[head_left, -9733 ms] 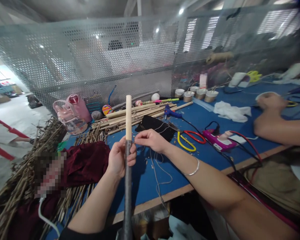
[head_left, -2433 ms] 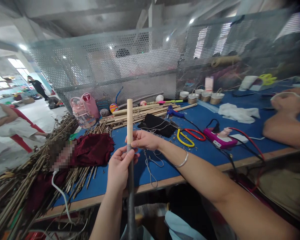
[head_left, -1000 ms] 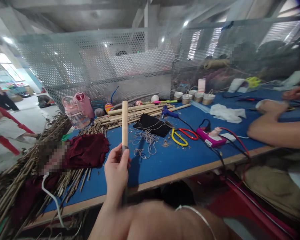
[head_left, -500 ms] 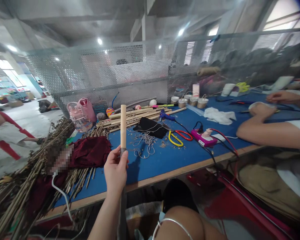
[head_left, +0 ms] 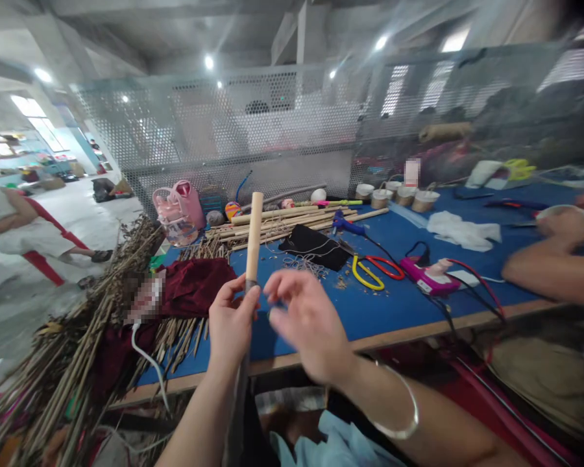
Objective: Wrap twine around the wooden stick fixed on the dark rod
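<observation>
A perforated grey metal screen (head_left: 282, 139) backs the blue wood-edged surface (head_left: 394, 305) beneath a bare concrete ceiling (head_left: 185, 32) with spotlights.

Left hand (head_left: 230, 324) grips upright stick (head_left: 253, 237); blurred right hand (head_left: 307, 324) apparently empty beside it.

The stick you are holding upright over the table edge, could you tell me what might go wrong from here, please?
1. Only the left hand grips the stick, low down; the tall top might tip.
2. The right hand is blurred and close to it; a knock could shift the stick.
3. Loose string and scissors lie just behind on the table; a swinging stick might snag or sweep them.
</observation>
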The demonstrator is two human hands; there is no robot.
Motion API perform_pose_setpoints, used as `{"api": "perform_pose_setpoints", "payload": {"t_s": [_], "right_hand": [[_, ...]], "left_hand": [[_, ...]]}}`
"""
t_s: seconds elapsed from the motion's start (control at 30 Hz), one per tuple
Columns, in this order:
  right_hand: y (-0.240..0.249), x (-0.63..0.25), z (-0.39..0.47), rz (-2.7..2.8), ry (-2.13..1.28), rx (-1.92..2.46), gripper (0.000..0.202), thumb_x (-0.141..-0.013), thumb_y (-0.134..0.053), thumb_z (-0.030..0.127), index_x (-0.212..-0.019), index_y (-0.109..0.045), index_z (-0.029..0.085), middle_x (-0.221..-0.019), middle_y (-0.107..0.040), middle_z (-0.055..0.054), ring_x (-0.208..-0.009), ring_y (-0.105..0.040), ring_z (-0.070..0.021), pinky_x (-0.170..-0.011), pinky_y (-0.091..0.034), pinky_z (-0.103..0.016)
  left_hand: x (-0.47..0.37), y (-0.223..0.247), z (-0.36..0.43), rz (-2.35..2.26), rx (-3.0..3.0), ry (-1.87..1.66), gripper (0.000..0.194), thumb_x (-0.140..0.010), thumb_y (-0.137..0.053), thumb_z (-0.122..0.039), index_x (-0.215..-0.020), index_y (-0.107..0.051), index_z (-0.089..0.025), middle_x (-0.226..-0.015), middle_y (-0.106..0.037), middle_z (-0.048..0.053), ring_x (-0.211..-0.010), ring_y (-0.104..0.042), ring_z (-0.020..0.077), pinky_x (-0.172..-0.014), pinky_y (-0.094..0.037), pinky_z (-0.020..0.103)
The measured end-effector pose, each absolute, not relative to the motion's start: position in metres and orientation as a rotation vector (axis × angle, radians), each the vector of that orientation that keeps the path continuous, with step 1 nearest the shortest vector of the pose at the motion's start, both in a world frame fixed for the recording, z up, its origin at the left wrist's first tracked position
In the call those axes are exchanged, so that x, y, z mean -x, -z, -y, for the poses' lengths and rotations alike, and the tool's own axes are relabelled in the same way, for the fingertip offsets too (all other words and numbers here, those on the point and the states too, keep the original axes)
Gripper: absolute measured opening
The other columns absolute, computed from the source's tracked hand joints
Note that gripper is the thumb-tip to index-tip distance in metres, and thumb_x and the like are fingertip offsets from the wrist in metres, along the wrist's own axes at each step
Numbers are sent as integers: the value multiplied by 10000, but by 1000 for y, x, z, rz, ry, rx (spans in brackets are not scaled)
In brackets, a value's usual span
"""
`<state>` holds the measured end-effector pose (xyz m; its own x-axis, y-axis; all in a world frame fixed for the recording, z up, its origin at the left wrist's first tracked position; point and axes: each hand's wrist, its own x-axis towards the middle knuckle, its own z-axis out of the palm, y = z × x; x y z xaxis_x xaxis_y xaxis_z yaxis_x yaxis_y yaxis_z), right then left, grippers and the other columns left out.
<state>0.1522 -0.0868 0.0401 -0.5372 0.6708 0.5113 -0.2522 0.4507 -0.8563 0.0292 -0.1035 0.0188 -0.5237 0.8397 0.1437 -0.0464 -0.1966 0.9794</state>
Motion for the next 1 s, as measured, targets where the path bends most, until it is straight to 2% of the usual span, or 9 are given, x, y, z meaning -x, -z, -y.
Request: {"api": "perform_pose_setpoints", "payload": {"t_s": [0.1,0.17,0.23,0.3,0.37,0.57,0.7,0.93,1.0], "right_hand": [[-36,-144,41,1520,-1445,567,270,-812,-548,348,-1021,-457,203,-989,-530,-55,-960,-505,-150,-828,-429,-292],[-33,-143,20,1570,-1708,580,320,-800,-548,430,-974,-476,172,-876,-547,-40,-797,-525,-125,-716,-437,-259],[-32,-146,8,1693,-1866,592,354,-801,-526,488,-882,-516,144,-684,-502,5,-584,-453,-84,-549,-383,-219],[-36,-151,3,1822,-1893,611,359,-784,-552,489,-791,-533,131,-556,-408,51,-478,-338,-57,-460,-283,-202],[-40,-156,0,1908,-1873,581,331,-762,-595,454,-755,-542,127,-525,-388,64,-465,-309,-50,-452,-241,-201],[-29,-158,-9,1836,-1792,469,269,-738,-633,379,-759,-598,113,-623,-525,16,-552,-421,-69,-509,-301,-212],[-14,-155,-12,1713,-1817,523,269,-703,-672,361,-681,-545,124,-539,-464,50,-477,-377,-49,-454,-273,-196],[-4,-156,-14,1616,-1929,467,364,-719,-671,329,-997,-514,153,-421,-376,125,-313,-242,-27,-330,-153,-173],[-2,-156,-14,1617,-1903,456,381,-720,-671,321,-1023,-518,146,-417,-366,128,-315,-236,-22,-329,-144,-168]], "left_hand": [[-36,-13,97,-1460,-939,-1793,398,-667,-697,-331,-997,-595,-135,-686,-614,6,-465,-505,73,-434,-394,187],[-40,-9,94,-1469,-931,-1801,404,-670,-698,-326,-1014,-592,-142,-715,-622,11,-489,-514,76,-456,-403,190],[-41,-7,93,-1499,-941,-1794,391,-668,-703,-324,-1005,-598,-154,-797,-635,27,-521,-522,75,-484,-416,194],[-41,-8,93,-1525,-963,-1782,368,-670,-705,-319,-987,-606,-163,-870,-637,41,-564,-537,80,-516,-431,198],[-41,-9,94,-1523,-971,-1784,351,-673,-705,-308,-980,-610,-167,-870,-637,38,-593,-550,88,-534,-440,201],[-35,-13,93,-1489,-899,-1723,382,-667,-714,-299,-1010,-628,-157,-705,-627,0,-517,-542,80,-484,-435,195],[-30,-10,88,-1354,-803,-1596,418,-653,-722,-330,-1017,-634,-145,-775,-655,28,-538,-587,102,-496,-472,219],[-34,-5,87,-1229,-879,-1627,360,-711,-681,-309,-1024,-560,-177,-732,-588,-13,-528,-603,105,-493,-509,224],[-35,-6,87,-1229,-921,-1649,313,-731,-662,-307,-990,-535,-182,-726,-568,-23,-510,-581,91,-457,-489,204]]}}
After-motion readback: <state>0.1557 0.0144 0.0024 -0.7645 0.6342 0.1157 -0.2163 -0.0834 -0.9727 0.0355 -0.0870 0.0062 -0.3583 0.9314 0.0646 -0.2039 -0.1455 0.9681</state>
